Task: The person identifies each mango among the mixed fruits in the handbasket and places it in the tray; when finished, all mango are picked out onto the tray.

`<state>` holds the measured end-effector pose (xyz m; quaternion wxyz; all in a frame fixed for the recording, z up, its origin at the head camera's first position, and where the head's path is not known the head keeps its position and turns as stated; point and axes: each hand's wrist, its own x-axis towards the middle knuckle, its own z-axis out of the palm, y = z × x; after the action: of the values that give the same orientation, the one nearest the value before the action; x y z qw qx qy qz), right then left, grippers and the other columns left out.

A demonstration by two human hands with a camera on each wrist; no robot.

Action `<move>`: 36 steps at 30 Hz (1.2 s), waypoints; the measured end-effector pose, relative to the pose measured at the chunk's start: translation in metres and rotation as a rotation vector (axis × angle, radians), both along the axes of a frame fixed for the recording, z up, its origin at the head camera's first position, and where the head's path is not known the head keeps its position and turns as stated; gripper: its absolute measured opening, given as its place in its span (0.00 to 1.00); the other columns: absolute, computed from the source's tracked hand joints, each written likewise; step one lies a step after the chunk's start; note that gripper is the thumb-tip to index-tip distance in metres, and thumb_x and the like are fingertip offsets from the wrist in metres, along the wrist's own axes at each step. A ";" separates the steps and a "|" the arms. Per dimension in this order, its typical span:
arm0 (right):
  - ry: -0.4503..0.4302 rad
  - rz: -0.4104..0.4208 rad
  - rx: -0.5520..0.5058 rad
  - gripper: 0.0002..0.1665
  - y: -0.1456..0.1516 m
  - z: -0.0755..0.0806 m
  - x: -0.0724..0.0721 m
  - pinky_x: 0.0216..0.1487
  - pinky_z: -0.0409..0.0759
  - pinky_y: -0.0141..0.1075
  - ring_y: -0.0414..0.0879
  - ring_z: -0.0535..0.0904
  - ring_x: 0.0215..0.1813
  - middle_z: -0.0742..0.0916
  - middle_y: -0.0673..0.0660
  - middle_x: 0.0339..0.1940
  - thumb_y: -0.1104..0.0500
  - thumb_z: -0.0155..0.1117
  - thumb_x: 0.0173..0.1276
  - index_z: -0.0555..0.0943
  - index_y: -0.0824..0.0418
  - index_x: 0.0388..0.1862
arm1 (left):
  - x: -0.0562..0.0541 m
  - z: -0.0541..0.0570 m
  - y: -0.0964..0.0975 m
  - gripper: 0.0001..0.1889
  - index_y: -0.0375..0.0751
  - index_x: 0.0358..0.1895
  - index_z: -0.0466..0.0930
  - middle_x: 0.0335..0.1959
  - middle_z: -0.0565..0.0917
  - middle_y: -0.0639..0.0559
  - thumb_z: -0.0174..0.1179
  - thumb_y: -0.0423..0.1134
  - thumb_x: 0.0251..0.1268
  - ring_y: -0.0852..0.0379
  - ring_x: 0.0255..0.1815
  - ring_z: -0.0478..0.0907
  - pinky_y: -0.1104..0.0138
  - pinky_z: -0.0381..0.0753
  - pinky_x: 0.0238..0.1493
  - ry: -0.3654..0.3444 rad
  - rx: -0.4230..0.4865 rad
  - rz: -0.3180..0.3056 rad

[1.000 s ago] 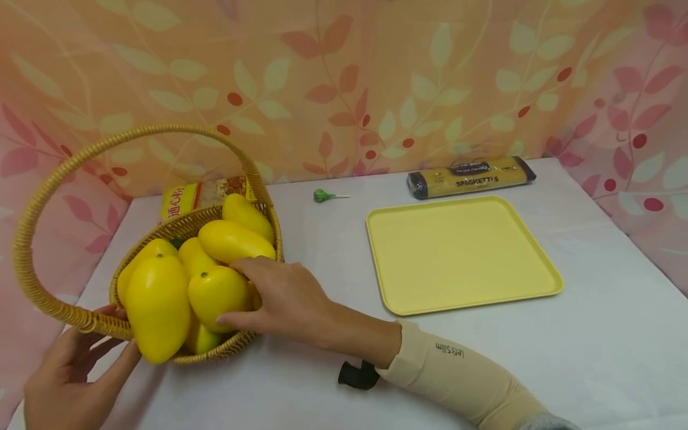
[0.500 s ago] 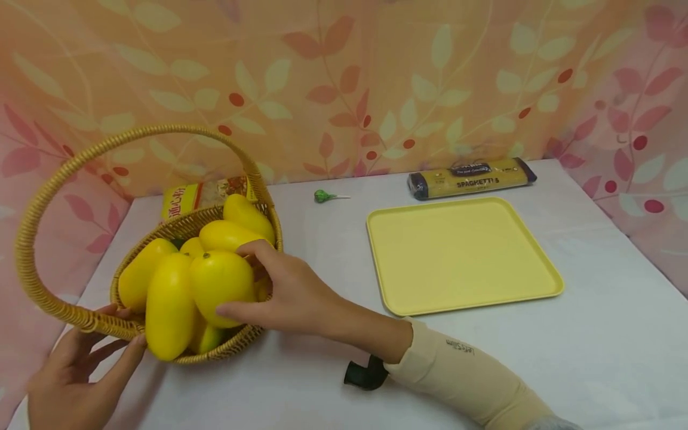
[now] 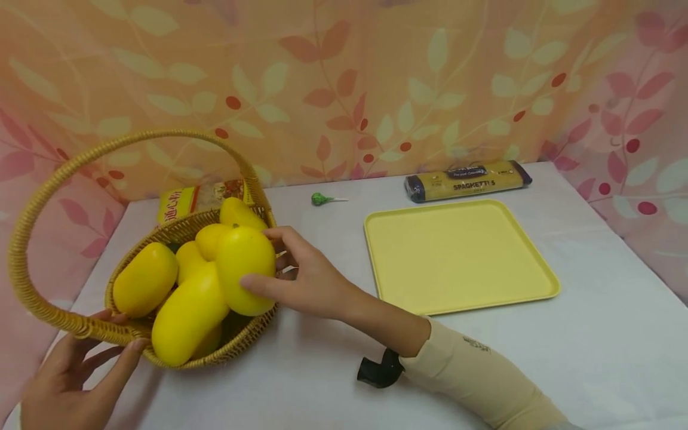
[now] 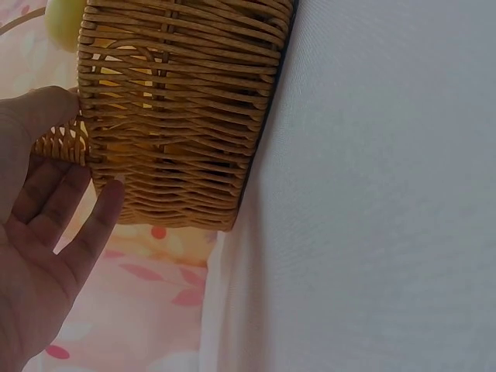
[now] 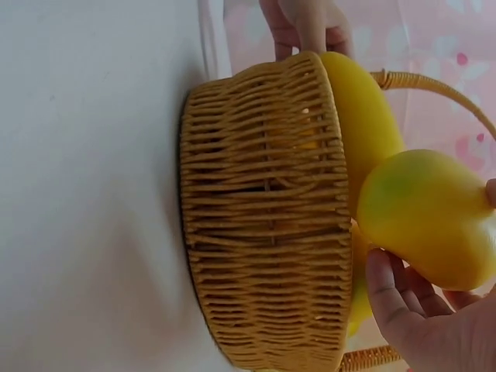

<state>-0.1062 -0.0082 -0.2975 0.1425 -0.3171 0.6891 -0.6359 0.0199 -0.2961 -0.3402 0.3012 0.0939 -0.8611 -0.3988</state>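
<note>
My right hand grips a yellow mango between thumb and fingers, over the right side of a wicker basket. In the right wrist view this mango has a greenish patch and is at the basket's rim. Several other mangoes, such as one at the front and one at the left, lie in the basket. My left hand pinches the basket's rim at the foot of its arched handle. In the left wrist view, the left fingers lie against the woven side.
A yellow tray lies right of the basket, with a spaghetti pack behind it. A green lollipop lies at the back. Behind the basket is a yellow food packet. A black elbow-shaped piece is near my right forearm.
My right hand has lifted the mango up and to the right from among the others. The front mango has tilted over toward the space it left. My left hand stays at the rim.
</note>
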 end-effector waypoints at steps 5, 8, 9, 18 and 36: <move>-0.017 -0.023 0.008 0.31 0.006 0.000 -0.003 0.51 0.84 0.40 0.44 0.79 0.49 0.78 0.50 0.54 0.53 0.67 0.69 0.69 0.54 0.67 | -0.001 -0.001 0.000 0.28 0.32 0.58 0.81 0.52 0.84 0.50 0.70 0.15 0.50 0.64 0.48 0.80 0.83 0.79 0.42 0.003 0.008 0.015; -0.029 -0.049 0.014 0.31 0.010 0.000 -0.006 0.51 0.84 0.39 0.45 0.80 0.49 0.79 0.50 0.55 0.53 0.67 0.69 0.69 0.54 0.67 | -0.002 0.000 0.001 0.28 0.32 0.59 0.81 0.52 0.84 0.52 0.70 0.16 0.51 0.63 0.48 0.80 0.83 0.79 0.41 -0.004 0.002 0.026; -0.032 -0.058 0.013 0.31 0.012 0.000 -0.006 0.51 0.84 0.39 0.45 0.80 0.48 0.79 0.50 0.55 0.54 0.67 0.69 0.69 0.55 0.67 | -0.002 0.000 0.001 0.28 0.33 0.59 0.81 0.52 0.84 0.52 0.70 0.16 0.51 0.64 0.48 0.80 0.83 0.79 0.41 -0.007 -0.003 0.027; -0.034 -0.152 0.055 0.29 0.032 0.000 -0.015 0.49 0.83 0.42 0.48 0.80 0.47 0.80 0.50 0.53 0.52 0.68 0.69 0.70 0.52 0.66 | -0.003 0.001 0.001 0.29 0.38 0.61 0.80 0.52 0.83 0.53 0.70 0.19 0.54 0.65 0.47 0.79 0.85 0.78 0.40 -0.056 0.018 0.060; -0.059 -0.394 0.212 0.32 0.093 0.003 -0.061 0.43 0.84 0.43 0.55 0.80 0.44 0.82 0.58 0.50 0.48 0.68 0.69 0.69 0.54 0.67 | -0.003 -0.006 -0.001 0.29 0.40 0.61 0.81 0.51 0.83 0.57 0.71 0.21 0.54 0.67 0.47 0.78 0.86 0.76 0.40 -0.076 0.030 0.113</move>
<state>-0.1677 0.0851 -0.2941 0.0680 -0.1407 0.7961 -0.5846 0.0168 -0.2971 -0.3463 0.2889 0.1618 -0.8592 -0.3901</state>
